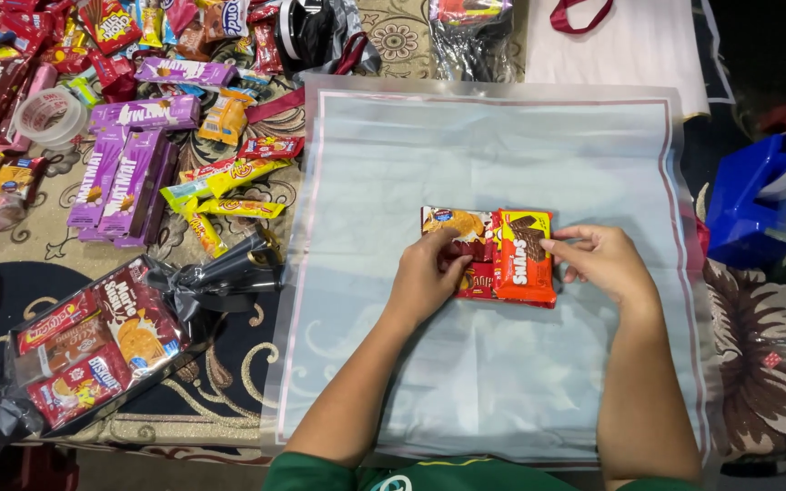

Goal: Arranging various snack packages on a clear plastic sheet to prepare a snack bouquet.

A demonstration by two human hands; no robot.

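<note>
Head view: left hand (428, 277) and right hand (599, 259) both pinch a small stack of snack packs (493, 255) mid-sheet on the clear wrapping sheet (502, 382) — looks like the arranging step — squaring them up seems next.

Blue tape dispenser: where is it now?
Head view, far right edge: the blue plastic tape dispenser sits just off the translucent wrapping sheet, above and right of the right hand.

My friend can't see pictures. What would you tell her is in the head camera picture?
Two bare hands, left hand and right hand, press on a small stack of snack packets, topped by an orange packet, in the middle of a pale wrapping sheet. Loose snacks and a wrapped snack bundle lie to the left; a blue tape dispenser sits at right.
</note>
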